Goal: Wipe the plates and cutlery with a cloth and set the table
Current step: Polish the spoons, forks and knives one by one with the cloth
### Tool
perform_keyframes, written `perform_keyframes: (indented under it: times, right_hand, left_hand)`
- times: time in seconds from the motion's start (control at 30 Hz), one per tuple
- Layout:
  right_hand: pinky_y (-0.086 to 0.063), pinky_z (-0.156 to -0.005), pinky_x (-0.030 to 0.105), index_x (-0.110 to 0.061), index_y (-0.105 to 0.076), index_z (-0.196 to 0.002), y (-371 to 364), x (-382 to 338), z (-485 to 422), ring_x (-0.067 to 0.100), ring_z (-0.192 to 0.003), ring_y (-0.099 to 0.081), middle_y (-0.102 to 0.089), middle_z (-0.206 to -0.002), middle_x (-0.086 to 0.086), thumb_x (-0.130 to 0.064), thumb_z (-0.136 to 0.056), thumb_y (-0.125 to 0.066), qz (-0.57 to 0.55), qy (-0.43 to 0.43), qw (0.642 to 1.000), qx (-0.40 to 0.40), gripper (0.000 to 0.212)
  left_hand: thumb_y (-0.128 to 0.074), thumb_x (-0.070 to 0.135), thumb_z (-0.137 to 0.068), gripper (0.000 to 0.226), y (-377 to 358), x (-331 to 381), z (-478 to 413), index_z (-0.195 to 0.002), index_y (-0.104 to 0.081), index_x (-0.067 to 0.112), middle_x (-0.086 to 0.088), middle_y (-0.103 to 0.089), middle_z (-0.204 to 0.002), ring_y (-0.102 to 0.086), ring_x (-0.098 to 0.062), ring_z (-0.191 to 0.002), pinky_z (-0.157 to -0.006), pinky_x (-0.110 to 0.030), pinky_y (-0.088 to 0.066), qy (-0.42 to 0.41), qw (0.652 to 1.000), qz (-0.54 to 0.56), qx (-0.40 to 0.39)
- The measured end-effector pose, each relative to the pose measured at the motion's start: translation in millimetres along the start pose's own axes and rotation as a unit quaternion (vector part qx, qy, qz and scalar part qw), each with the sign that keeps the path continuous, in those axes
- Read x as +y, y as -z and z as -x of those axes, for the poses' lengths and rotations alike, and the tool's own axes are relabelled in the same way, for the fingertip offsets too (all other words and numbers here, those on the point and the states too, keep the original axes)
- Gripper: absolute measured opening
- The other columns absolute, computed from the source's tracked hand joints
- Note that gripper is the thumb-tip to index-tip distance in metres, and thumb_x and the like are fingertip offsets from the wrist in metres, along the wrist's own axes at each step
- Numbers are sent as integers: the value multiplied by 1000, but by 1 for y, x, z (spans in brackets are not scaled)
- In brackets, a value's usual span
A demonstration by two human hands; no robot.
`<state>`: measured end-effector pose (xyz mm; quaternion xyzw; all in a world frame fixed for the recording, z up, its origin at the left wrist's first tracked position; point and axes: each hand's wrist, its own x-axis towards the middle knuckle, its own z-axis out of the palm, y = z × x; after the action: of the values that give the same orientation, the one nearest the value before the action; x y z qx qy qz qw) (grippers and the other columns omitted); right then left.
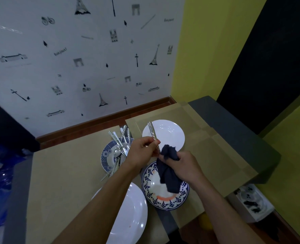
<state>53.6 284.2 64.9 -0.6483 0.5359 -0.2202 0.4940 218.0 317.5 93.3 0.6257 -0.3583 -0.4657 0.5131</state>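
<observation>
Two metal chopsticks (152,132) are pinched side by side in the curled fingers of the left hand (142,150), their long axis running away from the person and slightly left, far tips over the far white plate (170,136). The right hand (182,166) grips a dark blue cloth (168,173) bunched around their near ends, its tail hanging over the blue-rimmed plate (163,201). More cutlery (119,143) lies heaped on a patterned plate (105,155) just left.

Place: a home dining corner.
Walls: Paris-themed wallpaper (75,59) across the upper left, yellow wall (207,41) at upper right.
Tabletop: cardboard-covered tabletop (66,173) at centre, bearing dinner plates (168,134) and cutlery (118,145).
Floor: power strip (251,201), lower right.
</observation>
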Motion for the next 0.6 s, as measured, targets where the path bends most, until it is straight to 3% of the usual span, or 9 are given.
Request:
perform_keyframes:
  times: [0.07,0.17,0.3,0.4,0.47,0.53,0.6]
  right_hand:
    - [-45,-64,33,-9,-67,-72,-4,0,2,17,-70,-67,-70,-69,9,-50,-90,-73,-34,-14,999,6,46]
    - [-57,-77,41,-4,-76,-90,-2,-3,5,27,-88,-75,-78,-88,14,-30,-88,-81,-146,-51,987,-40,26]
    - [-55,-73,32,-2,-76,-92,0,-8,6,17,-78,-70,-75,-84,9,-13,-77,-89,-148,-46,982,-111,23]
    - [-51,-71,31,-1,-74,-89,-3,-8,6,15,-76,-69,-74,-79,6,-25,-87,-82,-134,-51,986,-90,25]
    - [-50,-72,33,-7,-74,-88,-4,-6,8,15,-77,-70,-75,-79,5,-38,-91,-77,-128,-56,988,-68,32]
    - [-52,-73,37,-12,-73,-87,-5,-5,8,17,-79,-71,-75,-81,4,-47,-82,-82,-125,-48,990,-44,37]
    - [-58,-75,40,-20,-70,-95,-6,-7,5,20,-83,-75,-77,-88,1,-56,-61,-90,-116,-44,992,-1,53]
  left_hand:
    - [-61,11,-97,21,4,6,0,-83,-70,-2,-14,-63,-73,-61,-18,-68,-69,-26,-58,-3,1000,3,5]
    - [-62,10,-97,23,7,10,2,-85,-68,-7,-15,-62,-73,-60,-19,-67,-67,-24,-58,-11,1000,-3,17]
    - [-63,11,-96,21,2,10,2,-80,-70,-1,-11,-61,-72,-59,-19,-68,-74,-38,-60,-22,999,-16,21]
    - [-64,12,-96,24,2,12,1,-73,-71,8,-6,-61,-66,-59,-17,-65,-80,-50,-58,-24,999,-27,26]
    - [-64,12,-96,25,4,13,-1,-72,-70,4,-6,-60,-64,-58,-18,-64,-82,-53,-57,-22,999,-27,24]
    - [-66,12,-95,20,6,18,0,-81,-72,-1,-9,-61,-68,-60,-21,-67,-82,-49,-58,-9,1000,-10,12]
    - [-66,10,-94,17,7,22,1,-92,-72,-6,-12,-64,-72,-62,-21,-68,-77,-41,-60,6,1000,-1,-6]
